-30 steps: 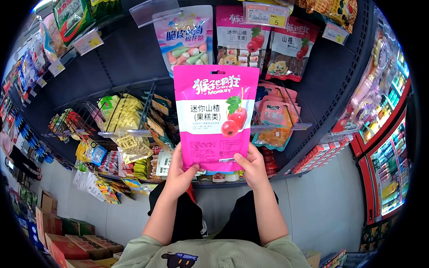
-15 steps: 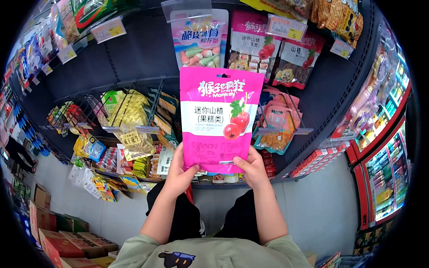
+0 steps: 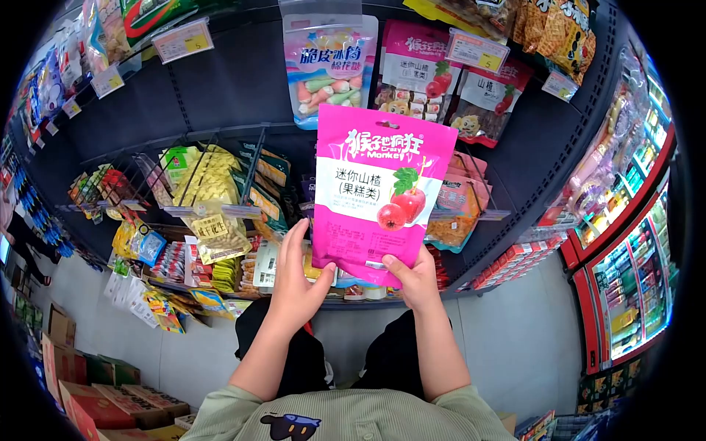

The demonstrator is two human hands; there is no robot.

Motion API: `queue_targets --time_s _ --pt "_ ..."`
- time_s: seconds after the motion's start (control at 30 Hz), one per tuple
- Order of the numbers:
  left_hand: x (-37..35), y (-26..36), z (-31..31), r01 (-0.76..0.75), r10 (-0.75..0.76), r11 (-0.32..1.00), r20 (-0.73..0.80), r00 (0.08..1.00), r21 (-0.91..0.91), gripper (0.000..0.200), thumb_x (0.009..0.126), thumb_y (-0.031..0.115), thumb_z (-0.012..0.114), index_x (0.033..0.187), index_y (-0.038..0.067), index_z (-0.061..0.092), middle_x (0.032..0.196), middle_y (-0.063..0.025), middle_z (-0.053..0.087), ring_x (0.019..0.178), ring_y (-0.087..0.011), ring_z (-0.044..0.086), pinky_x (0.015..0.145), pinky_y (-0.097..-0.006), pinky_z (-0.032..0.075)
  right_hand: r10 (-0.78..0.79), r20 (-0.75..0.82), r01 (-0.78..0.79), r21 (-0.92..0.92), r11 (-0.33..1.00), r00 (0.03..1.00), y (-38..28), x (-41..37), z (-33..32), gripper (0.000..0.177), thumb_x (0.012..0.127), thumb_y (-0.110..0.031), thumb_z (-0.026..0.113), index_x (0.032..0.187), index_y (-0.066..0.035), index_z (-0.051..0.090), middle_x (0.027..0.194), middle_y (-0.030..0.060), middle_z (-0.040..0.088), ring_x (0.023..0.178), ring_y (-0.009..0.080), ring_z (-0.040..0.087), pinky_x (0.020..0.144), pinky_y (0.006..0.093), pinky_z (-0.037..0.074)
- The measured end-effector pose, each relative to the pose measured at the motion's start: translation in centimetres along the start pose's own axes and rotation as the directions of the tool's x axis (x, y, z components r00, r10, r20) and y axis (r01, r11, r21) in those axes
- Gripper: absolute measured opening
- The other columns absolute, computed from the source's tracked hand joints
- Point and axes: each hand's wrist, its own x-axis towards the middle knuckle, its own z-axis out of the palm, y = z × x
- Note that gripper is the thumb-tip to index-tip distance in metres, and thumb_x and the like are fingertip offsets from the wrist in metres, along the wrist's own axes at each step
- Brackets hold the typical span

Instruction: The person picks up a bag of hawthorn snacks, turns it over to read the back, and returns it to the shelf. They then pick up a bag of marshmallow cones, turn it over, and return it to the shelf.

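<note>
A pink and white pouch [image 3: 379, 198] with red fruit printed on it is held upright, tilted a little to the right. My right hand [image 3: 417, 278] grips its lower right corner, thumb on the front. My left hand [image 3: 298, 283] is at the lower left edge with its fingers spread and the thumb tip close to the pouch; whether it touches is unclear. Behind the pouch hang a blue and pink candy bag [image 3: 331, 70], a pink pouch [image 3: 415, 73] and a smaller dark red pouch [image 3: 489, 103].
Yellow snack bags [image 3: 213, 176] hang on wire racks at the left. Orange-filled bags [image 3: 456, 209] hang at the right. A red-framed cooler [image 3: 588, 316] stands far right, and cardboard boxes [image 3: 95, 404] lie lower left. A person's dark-clad legs show at the far left.
The pouch has shifted right and tilted clockwise in my right hand. My left hand has loosened from its lower left corner, and its fingers have opened.
</note>
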Motion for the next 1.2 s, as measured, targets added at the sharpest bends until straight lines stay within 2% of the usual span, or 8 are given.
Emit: queue_targets --time_s 0.13,0.3,0.6,0.7,0.77,0.9,0.93,1.2 --pt "-0.5 1.8 0.7 -0.126 0.122 0.988 0.044 0.992 0.093 0.062 0.075 0.013 0.064 0.129 0.002 0.036 0.135 -0.0206 0.033 0.125 -0.0341 0.032 0.101 -0.0412 0.027 -0.056 -0.056 0.048 -0.125 0.991 0.997 -0.3 -0.5 -0.1 0.039 0.080 -0.003 0.063 0.115 0.001 0.046 0.109 0.0093 0.057 0.098 0.0149 0.055 0.086 0.0302 0.044" --pt "-1.0 3.1 2.3 -0.131 0.114 0.985 0.153 0.982 0.111 0.063 0.077 0.020 0.064 0.129 0.002 0.035 0.138 -0.0239 0.026 0.125 -0.0392 0.029 0.102 -0.0446 0.025 -0.078 -0.073 0.072 -0.083 0.994 0.994 -0.3 -1.2 0.0 0.035 0.081 -0.006 0.064 0.112 0.002 0.048 0.105 0.0080 0.058 0.093 0.0124 0.055 0.082 0.0270 0.045" --pt "-1.5 3.5 3.8 -0.028 0.043 0.997 0.224 0.974 -0.070 0.073 0.080 0.028 0.062 0.136 0.000 0.024 0.142 -0.0300 0.011 0.133 -0.0433 0.011 0.106 -0.0464 0.016 -0.065 -0.036 0.057 -0.184 0.981 0.997 -1.6 -2.8 1.9 0.042 0.079 -0.003 0.064 0.117 0.003 0.046 0.107 0.0088 0.057 0.095 0.0133 0.055 0.083 0.0273 0.045" --pt "-1.6 3.3 4.0 -0.034 0.056 0.994 0.208 0.976 -0.107 0.075 0.080 0.026 0.063 0.137 0.000 0.022 0.141 -0.0314 0.011 0.134 -0.0408 0.012 0.105 -0.0458 0.018 -0.090 0.023 0.093 -0.278 0.956 0.996 -1.3 -3.3 2.1 0.053 0.076 -0.002 0.065 0.124 0.001 0.043 0.111 0.0097 0.055 0.100 0.0158 0.055 0.082 0.0274 0.046" --pt "-1.9 3.0 4.4 0.004 0.053 0.928 0.144 0.988 -0.372 0.078 0.078 0.022 0.064 0.137 0.000 0.019 0.142 -0.0308 0.009 0.134 -0.0361 0.014 0.105 -0.0447 0.021 -0.072 0.078 0.093 -0.300 0.949 0.994 -1.7 -3.7 3.1 0.057 0.076 0.000 0.064 0.127 -0.001 0.041 0.117 0.0111 0.053 0.104 0.0183 0.055 0.081 0.0283 0.047" --pt "-2.0 2.5 4.4 0.074 0.015 0.819 0.151 0.988 -0.570 0.082 0.078 0.018 0.064 0.139 0.002 0.012 0.144 -0.0213 0.010 0.132 -0.0283 0.022 0.104 -0.0419 0.024 -0.199 0.134 0.239 -0.510 0.826 0.971 -2.4 -4.0 4.0 0.062 0.072 -0.004 0.065 0.129 -0.002 0.041 0.122 0.0173 0.050 0.110 0.0267 0.052 0.085 0.0329 0.046" --pt "-2.1 2.6 4.3 0.067 0.026 0.809 0.150 0.988 -0.584 0.081 0.080 0.019 0.063 0.140 0.003 0.010 0.144 -0.0179 0.014 0.131 -0.0269 0.024 0.104 -0.0416 0.025 -0.217 0.145 0.261 -0.540 0.800 0.965 -2.3 -4.0 4.1 0.064 0.070 -0.007 0.066 0.128 -0.002 0.042 0.121 0.0195 0.049 0.111 0.0314 0.050 0.089 0.0353 0.043" --pt "-2.7 2.8 4.1 0.109 -0.015 0.701 0.138 0.990 -0.705 0.075 0.087 0.027 0.053 0.140 0.002 0.007 0.138 -0.0180 0.025 0.128 -0.0263 0.028 0.103 -0.0398 0.026 -0.235 0.192 0.304 -0.630 0.714 0.953 -3.2 -4.0 5.4 0.072 0.064 -0.012 0.069 0.129 -0.003 0.041 0.119 0.0177 0.047 0.109 0.0316 0.050 0.090 0.0364 0.042"
